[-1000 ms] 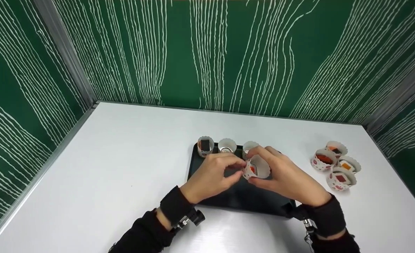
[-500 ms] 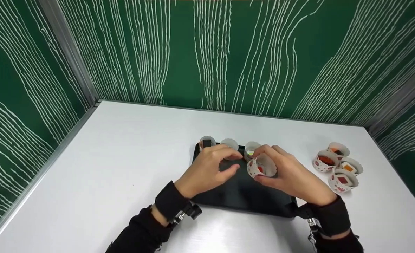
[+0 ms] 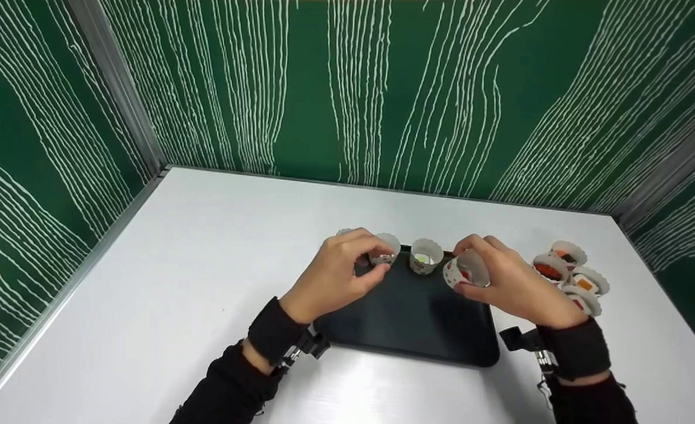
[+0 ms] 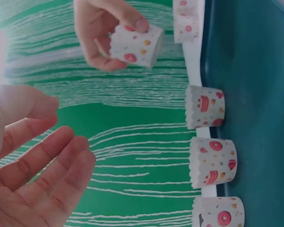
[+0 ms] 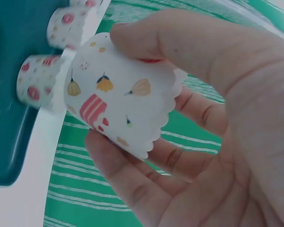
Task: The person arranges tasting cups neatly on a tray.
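My right hand (image 3: 509,285) pinches a white paper baking cup (image 3: 456,277) over the right part of a dark tray (image 3: 409,318). A bit of red shows inside that cup. Close up in the right wrist view, thumb and fingers hold the cup (image 5: 120,90) on its side, with cake and flower prints visible. My left hand (image 3: 341,268) hovers over the tray's left part, fingers loosely bent and holding nothing. Along the tray's back edge stand three similar cups. The right one (image 3: 424,266) has something yellow-green inside; the middle cup (image 3: 389,240) and left cup (image 3: 345,231) are partly hidden by my left hand.
Several more paper cups (image 3: 585,282) cluster on the white table (image 3: 218,253) to the right, holding orange, red and white pieces. My right wrist partly covers them. Green walls (image 3: 306,118) with white wavy lines enclose the table's back and sides.
My left hand has let go of the cup and drawn back to the left. My right hand has carried the cup rightward, away from it, uncovering the right cup of the back row.
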A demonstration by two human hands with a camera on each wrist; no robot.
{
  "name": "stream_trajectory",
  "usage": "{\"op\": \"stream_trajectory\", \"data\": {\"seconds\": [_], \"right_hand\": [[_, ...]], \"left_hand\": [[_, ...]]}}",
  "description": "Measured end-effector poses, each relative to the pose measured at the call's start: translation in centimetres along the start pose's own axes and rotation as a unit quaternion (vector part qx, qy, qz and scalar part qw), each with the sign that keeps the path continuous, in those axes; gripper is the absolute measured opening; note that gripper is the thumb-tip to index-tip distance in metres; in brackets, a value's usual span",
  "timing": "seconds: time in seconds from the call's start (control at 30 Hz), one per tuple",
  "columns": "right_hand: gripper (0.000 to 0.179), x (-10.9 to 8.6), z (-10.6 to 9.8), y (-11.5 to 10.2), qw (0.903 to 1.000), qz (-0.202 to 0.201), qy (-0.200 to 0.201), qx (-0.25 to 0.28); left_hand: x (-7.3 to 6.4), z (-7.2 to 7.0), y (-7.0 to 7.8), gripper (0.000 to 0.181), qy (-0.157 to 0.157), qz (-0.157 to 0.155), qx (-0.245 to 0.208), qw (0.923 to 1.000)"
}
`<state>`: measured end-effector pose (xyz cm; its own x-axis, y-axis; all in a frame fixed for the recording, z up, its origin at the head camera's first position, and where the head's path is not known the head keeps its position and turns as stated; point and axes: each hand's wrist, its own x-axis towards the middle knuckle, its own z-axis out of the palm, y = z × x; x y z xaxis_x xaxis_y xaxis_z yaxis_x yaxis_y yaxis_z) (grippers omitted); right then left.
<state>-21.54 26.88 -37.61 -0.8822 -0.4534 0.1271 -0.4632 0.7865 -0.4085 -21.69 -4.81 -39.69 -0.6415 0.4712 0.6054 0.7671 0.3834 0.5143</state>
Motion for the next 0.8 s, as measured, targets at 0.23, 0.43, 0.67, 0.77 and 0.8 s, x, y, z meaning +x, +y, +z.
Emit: {"op": "stream_trajectory", "data": {"seconds": [0.23,0.43,0.67,0.77,0.8], "right_hand": [[0.045,0.7,-0.1,1.8,0.9999,0.005,-0.008,-0.003],[0.046,2.1,0.4,3.4,0.9991,0.017,-0.037,-0.012],[0.051,3.3,1.2,4.8,0.9974,0.03,-0.061,-0.023],[0.053,3.8,1.6,4.9,0.9972,0.028,-0.065,-0.025],[0.053,4.0,1.7,4.9,0.9971,0.027,-0.065,-0.026]], "left_hand": [[0.0,-0.5,-0.1,0.015,-0.001,-0.002,-0.008,1.0],[0.1,-1.1,-0.1,0.016,0.018,-0.008,-0.006,0.9998],[0.2,-1.2,-0.1,0.016,0.022,-0.012,-0.002,0.9997],[0.2,-1.2,-0.1,0.016,0.021,-0.011,-0.001,0.9997],[0.2,-1.3,-0.1,0.016,0.022,-0.011,-0.002,0.9997]]}}
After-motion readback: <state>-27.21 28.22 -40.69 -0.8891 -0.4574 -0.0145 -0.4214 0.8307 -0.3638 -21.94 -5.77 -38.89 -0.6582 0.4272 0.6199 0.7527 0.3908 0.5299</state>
